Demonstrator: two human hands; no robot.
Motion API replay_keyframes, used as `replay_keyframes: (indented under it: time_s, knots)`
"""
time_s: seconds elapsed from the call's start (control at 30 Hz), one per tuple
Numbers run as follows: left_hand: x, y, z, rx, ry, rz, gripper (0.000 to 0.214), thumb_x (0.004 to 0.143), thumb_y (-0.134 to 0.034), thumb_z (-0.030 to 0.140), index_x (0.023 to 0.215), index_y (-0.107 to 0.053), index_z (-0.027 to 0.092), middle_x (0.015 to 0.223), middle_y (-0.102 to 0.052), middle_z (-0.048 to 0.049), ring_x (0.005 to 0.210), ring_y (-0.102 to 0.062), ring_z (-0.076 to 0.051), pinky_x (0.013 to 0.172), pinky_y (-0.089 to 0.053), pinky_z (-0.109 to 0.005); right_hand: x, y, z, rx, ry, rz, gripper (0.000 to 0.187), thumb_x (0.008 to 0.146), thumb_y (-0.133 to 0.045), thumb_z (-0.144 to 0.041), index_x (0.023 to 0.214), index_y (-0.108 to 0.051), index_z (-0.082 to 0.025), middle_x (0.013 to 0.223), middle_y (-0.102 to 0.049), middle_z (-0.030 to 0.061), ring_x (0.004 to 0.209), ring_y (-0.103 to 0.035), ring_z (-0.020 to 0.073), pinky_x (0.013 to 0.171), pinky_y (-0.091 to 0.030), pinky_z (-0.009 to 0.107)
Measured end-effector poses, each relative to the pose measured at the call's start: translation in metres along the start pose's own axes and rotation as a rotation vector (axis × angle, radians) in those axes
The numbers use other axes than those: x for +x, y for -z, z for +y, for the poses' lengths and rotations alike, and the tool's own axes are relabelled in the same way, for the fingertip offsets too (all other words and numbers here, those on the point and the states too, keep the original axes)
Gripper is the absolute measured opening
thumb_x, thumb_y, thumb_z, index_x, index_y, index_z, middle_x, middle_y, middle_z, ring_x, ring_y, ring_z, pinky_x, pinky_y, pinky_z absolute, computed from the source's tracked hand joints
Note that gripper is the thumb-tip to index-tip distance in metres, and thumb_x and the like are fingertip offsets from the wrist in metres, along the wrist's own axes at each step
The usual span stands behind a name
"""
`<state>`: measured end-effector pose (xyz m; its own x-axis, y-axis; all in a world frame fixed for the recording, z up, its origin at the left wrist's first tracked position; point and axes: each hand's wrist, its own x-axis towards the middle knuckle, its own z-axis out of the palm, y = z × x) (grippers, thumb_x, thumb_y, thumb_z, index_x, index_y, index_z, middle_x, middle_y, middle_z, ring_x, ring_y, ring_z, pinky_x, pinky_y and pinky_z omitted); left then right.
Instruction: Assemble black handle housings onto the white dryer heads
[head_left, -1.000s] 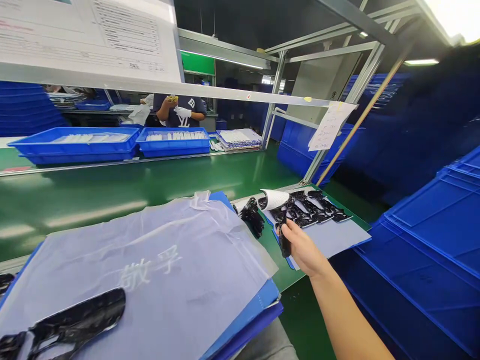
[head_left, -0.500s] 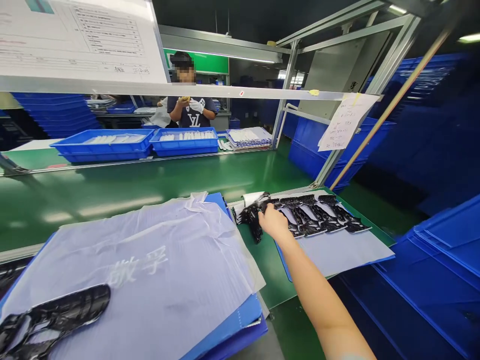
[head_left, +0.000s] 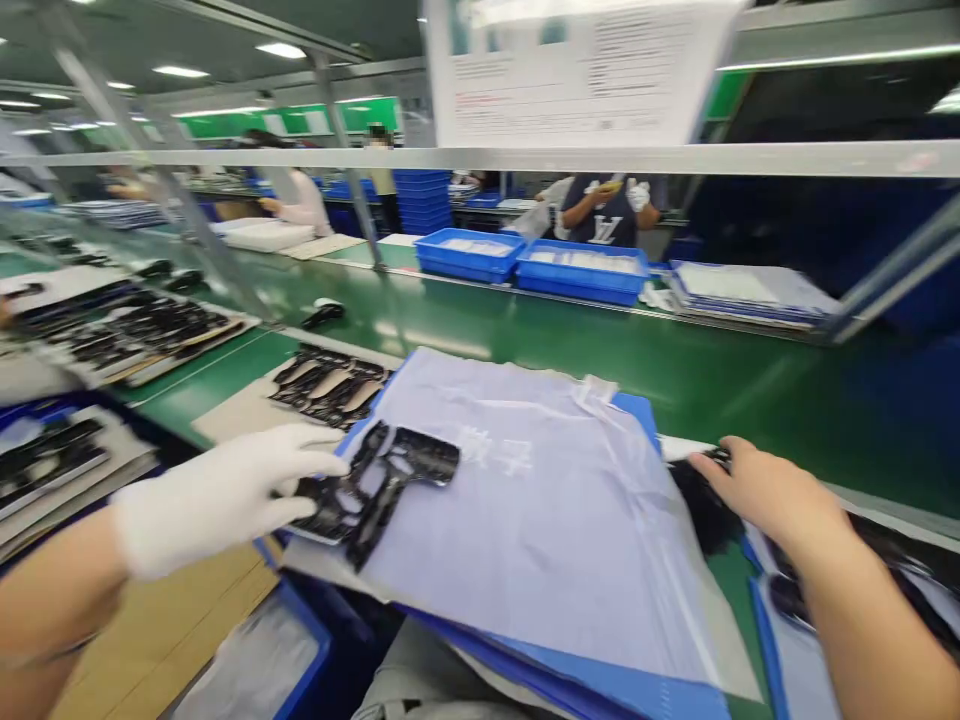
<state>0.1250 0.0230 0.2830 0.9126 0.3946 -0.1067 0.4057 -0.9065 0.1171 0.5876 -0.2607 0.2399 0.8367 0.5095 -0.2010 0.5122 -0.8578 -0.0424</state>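
My left hand (head_left: 225,490), in a white glove, is at the left end of a molded black plastic part (head_left: 424,455) with open gaps. Its thumb and fingers are spread around that end, though contact is hard to make out. The part lies on a crinkled pale sheet (head_left: 570,530) over a blue stack. On the right, my bare right hand (head_left: 772,490) has its thumb and fingers closed on a black bristly thing (head_left: 701,500) beside the stack. Blur and the hand hide much of that thing.
Black parts (head_left: 330,385) lie in rows left of the stack, and more (head_left: 892,570) lie under my right forearm. Blue trays (head_left: 581,270) with white pieces stand across the green bench (head_left: 480,330). A metal rail (head_left: 375,158) crosses above. Several people work beyond.
The view has swung left. My gloved left hand has come into sight at the black part. My right hand stays at the bristly thing on the right side.
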Motion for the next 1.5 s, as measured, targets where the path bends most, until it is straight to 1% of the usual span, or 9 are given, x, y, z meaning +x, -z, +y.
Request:
replay_keyframes:
  time_s: [0.17,0.33,0.53,0.6,0.7,0.77,0.9,1.1,1.5]
  knots:
    - [0.024,-0.022,-0.003,0.207,-0.057,-0.079,0.059,0.064,-0.074,0.005,0.116,-0.072,0.033,0.151,-0.049,-0.0122,0.14,-0.041,-0.045,0.105,-0.045,-0.062,-0.039,0.022,-0.083,0.145,0.526,-0.001,0.054,0.094,-0.046,-0.057,0.136,-0.056,-0.026,0.116,-0.074,0.0105,0.101,-0.07,0.0332,0.081,-0.054,0.044]
    - [0.044,-0.045,-0.008,0.143,-0.129,-0.052,0.034,0.059,-0.081,0.008,0.088,-0.078,0.025,0.148,-0.053,-0.0127,0.144,-0.035,-0.046,0.114,-0.03,-0.065,-0.094,0.022,-0.197,0.074,0.962,-0.193,0.038,0.097,-0.052,-0.038,0.131,-0.062,-0.027,0.117,-0.074,0.0084,0.099,-0.071,0.0293,0.082,-0.056,0.042]
    - [0.016,-0.009,-0.034,-0.067,-0.014,0.162,0.012,0.065,-0.074,0.011,0.07,-0.073,0.022,0.138,-0.063,-0.0089,0.147,-0.028,-0.044,0.116,0.004,-0.071,-0.124,0.001,-0.294,-0.141,1.167,-0.284,0.044,0.102,-0.049,-0.039,0.144,-0.053,-0.028,0.115,-0.075,0.0116,0.106,-0.071,0.0337,0.083,-0.055,0.043]
    - [0.001,0.003,-0.048,-0.277,0.127,0.271,0.005,0.069,-0.074,0.02,0.073,-0.074,0.024,0.116,-0.073,-0.0046,0.135,-0.047,-0.039,0.118,0.0,-0.068,-0.133,-0.012,-0.314,-0.193,1.173,-0.311,0.044,0.101,-0.05,-0.041,0.141,-0.057,-0.024,0.114,-0.075,0.016,0.107,-0.07,0.0379,0.083,-0.055,0.047]
    - [-0.016,0.004,-0.066,-0.647,0.405,0.455,0.017,0.072,-0.075,0.036,0.08,-0.073,0.021,0.08,-0.073,-0.0019,0.094,-0.068,-0.031,0.108,-0.039,-0.06,-0.144,-0.023,-0.33,-0.229,1.148,-0.324,0.041,0.1,-0.053,-0.043,0.119,-0.071,-0.012,0.106,-0.075,0.0231,0.104,-0.07,0.0423,0.081,-0.055,0.05]
    - [-0.021,-0.005,-0.072,-0.886,0.531,0.517,0.029,0.075,-0.071,0.046,0.081,-0.069,0.018,0.073,-0.07,-0.004,0.073,-0.069,-0.028,0.083,-0.057,-0.052,-0.146,-0.021,-0.327,-0.187,1.118,-0.297,0.048,0.1,-0.049,-0.049,0.11,-0.073,-0.009,0.101,-0.075,0.0245,0.1,-0.071,0.0423,0.079,-0.054,0.05]
    - [-0.022,-0.023,-0.057,-1.364,0.602,0.472,0.031,0.08,-0.066,0.046,0.079,-0.063,0.015,0.069,-0.068,-0.0074,0.054,-0.066,-0.024,0.056,-0.061,-0.043,-0.125,-0.005,-0.285,0.105,1.058,-0.319,0.047,0.102,-0.036,-0.057,0.106,-0.065,-0.02,0.091,-0.074,0.0104,0.085,-0.072,0.0281,0.074,-0.054,0.038]
    - [-0.013,-0.022,0.0,-1.785,0.535,0.416,0.01,0.081,-0.065,0.017,0.091,-0.064,0.016,0.082,-0.073,-0.0094,0.063,-0.071,-0.02,0.057,-0.061,-0.031,-0.089,-0.004,-0.19,0.974,0.678,-0.723,0.047,0.083,-0.067,-0.065,0.091,-0.051,-0.022,0.082,-0.069,0.0039,0.064,-0.06,0.0137,0.057,-0.047,0.024]
    - [0.031,-0.021,0.103,-2.104,0.482,0.322,0.013,0.088,-0.055,0.012,0.096,-0.063,0.02,0.082,-0.074,-0.0072,0.072,-0.075,-0.023,0.067,-0.065,-0.036,-0.131,-0.031,-0.117,1.736,0.311,-0.744,0.056,0.072,-0.086,-0.035,0.105,-0.042,-0.025,0.101,-0.076,0.0087,0.073,-0.07,0.0146,0.063,-0.053,0.023]
